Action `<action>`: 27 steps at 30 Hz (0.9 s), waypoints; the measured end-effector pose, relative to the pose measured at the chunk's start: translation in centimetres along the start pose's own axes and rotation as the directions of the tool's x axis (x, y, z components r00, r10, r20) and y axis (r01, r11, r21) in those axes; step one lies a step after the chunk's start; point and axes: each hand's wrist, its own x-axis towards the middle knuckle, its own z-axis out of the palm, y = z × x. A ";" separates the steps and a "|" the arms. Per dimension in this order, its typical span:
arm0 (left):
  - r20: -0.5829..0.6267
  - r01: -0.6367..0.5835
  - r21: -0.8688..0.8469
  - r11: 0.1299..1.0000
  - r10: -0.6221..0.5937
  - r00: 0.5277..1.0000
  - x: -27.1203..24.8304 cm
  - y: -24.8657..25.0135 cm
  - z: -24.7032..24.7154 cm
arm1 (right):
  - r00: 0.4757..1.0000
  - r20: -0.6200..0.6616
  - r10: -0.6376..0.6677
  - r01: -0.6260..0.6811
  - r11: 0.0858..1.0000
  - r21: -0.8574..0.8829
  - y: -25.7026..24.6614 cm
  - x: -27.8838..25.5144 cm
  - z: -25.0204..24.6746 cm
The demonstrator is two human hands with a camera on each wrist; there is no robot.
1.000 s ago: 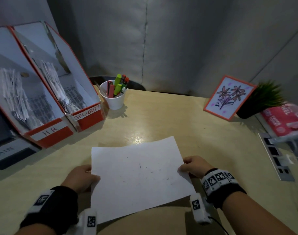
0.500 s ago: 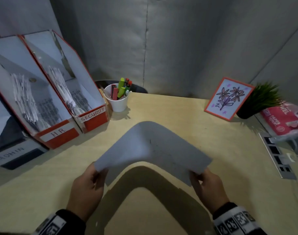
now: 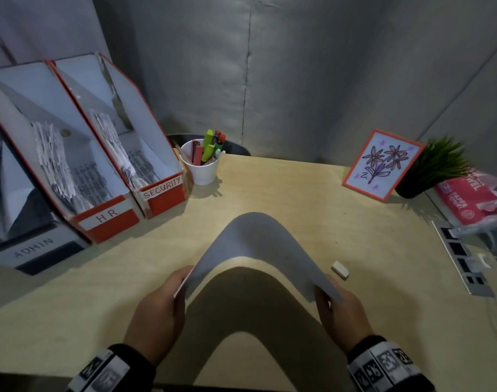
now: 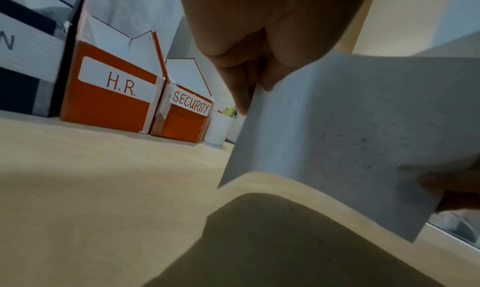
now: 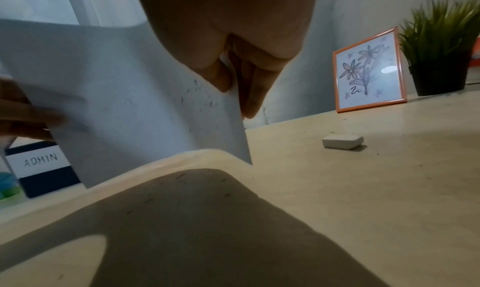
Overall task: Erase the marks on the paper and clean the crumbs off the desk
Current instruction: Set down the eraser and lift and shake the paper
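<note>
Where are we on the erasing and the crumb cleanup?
Erasing looks about done: the eraser lies set aside on the desk. In hand: the left hand and right hand hold the paper arched above the desk, and specks still cling to its underside. Left: dark crumbs scattered on the desk beneath need clearing.

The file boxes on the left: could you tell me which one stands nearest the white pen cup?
The orange box labelled SECURITY stands right beside the pen cup; the H.R. box and dark ADMIN box sit further left.
</note>
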 end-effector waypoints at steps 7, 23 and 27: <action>0.048 -0.024 0.030 0.999 0.022 0.999 0.1 -0.6 -0.1 | 1.000 0.012 0.018 -0.018 1.000 -0.004 0.1 0.6 -0.3; 0.020 -0.086 0.136 0.987 0.084 0.996 2.3 -1.4 -1.5 | 0.897 0.242 0.371 -0.349 0.928 -0.129 1.2 2.8 -0.6; -0.027 0.163 0.090 0.983 -0.161 0.987 3.1 -1.5 -2.0 | 0.973 0.096 0.209 -0.212 0.977 0.023 -0.4 3.7 -2.2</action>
